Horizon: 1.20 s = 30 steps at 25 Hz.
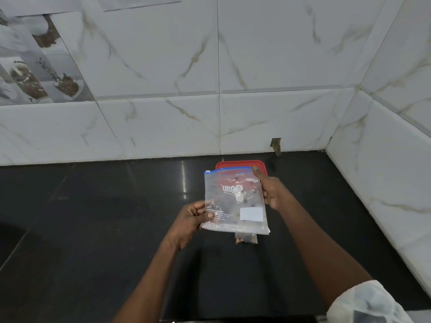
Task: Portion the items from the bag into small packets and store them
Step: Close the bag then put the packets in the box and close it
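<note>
Reaching marble-tiled walls, glossy black counter lies beneath the held bag.

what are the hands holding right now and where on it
Both hold the clear zip bag. The left hand pinches its lower left edge. The right hand grips its upper right edge, thumb near the top corner.

1. Worktop: black, glossy, light streaks reflected near the back.
2. Wall tiles: white, grey-brown marble veining; two walls meet in a corner at right.
3. Picture tiles, upper left: printed bowls, brown contents.
4. Broken notch at the wall's foot.
</note>
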Available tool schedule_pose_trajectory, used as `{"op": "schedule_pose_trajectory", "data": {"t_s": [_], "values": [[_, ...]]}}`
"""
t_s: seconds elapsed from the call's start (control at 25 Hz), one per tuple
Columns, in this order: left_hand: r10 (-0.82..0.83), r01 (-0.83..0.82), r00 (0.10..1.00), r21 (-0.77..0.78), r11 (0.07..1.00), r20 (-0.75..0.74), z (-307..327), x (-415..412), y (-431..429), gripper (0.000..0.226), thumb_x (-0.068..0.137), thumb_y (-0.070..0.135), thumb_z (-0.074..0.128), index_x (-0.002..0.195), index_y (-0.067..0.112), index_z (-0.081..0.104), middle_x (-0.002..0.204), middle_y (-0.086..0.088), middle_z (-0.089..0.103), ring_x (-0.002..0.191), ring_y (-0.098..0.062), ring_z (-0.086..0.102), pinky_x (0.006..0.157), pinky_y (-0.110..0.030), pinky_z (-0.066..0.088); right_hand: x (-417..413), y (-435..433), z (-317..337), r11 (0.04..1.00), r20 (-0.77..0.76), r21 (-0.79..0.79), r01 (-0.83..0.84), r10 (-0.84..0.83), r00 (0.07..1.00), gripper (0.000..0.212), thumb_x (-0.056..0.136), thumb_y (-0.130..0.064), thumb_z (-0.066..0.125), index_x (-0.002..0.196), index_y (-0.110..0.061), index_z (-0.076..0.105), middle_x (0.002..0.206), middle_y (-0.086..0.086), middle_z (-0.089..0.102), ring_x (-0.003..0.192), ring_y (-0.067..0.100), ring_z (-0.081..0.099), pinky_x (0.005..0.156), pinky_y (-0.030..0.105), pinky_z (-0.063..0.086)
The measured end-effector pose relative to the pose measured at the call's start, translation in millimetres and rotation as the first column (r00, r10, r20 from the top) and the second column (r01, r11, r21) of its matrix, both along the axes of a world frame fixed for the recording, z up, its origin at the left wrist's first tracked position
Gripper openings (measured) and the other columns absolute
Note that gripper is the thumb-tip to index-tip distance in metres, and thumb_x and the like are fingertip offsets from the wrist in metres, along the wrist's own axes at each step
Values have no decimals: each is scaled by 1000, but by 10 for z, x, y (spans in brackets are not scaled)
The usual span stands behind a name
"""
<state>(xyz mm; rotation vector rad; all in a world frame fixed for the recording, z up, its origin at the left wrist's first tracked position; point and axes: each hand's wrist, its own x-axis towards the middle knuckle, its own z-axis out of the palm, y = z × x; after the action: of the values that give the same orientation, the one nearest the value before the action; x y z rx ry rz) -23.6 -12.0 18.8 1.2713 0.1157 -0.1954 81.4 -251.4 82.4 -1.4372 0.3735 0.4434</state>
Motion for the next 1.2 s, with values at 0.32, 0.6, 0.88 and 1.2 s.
{"op": "schedule_pose_trajectory", "data": {"t_s": [0.32,0.6,0.88,1.2], "values": [[230,-227,968,40,973,-99,-62,-71,-43,29,83,-17,66,107,-2,72,92,-15,78,82,-26,72,69,-27,63,67,-34,43,912,168,324,251,-316,934,21,88,-8,67,104,7,68,91,17,71,77,29,68,74,43,58],[236,-237,971,19,971,48,147,-90,-116,26,85,4,72,110,12,74,101,-7,79,87,-13,74,78,-23,59,13,-85,137,865,304,488,115,-292,907,19,80,0,65,99,3,66,88,17,67,76,28,67,78,41,54],[345,-352,933,66,934,101,587,264,-229,23,83,-2,75,105,-9,72,85,-9,79,72,-16,74,68,-29,60,-105,142,255,973,449,230,28,-131,884,6,82,-8,74,85,-3,72,76,11,72,66,21,68,71,39,56],[387,-392,914,21,920,120,536,253,-239,17,86,-6,71,103,-9,71,79,-4,78,68,-11,72,65,-27,59,-143,90,249,982,454,188,19,-104,885,6,83,-5,72,88,-6,74,82,14,74,79,30,68,84,54,55]]}}
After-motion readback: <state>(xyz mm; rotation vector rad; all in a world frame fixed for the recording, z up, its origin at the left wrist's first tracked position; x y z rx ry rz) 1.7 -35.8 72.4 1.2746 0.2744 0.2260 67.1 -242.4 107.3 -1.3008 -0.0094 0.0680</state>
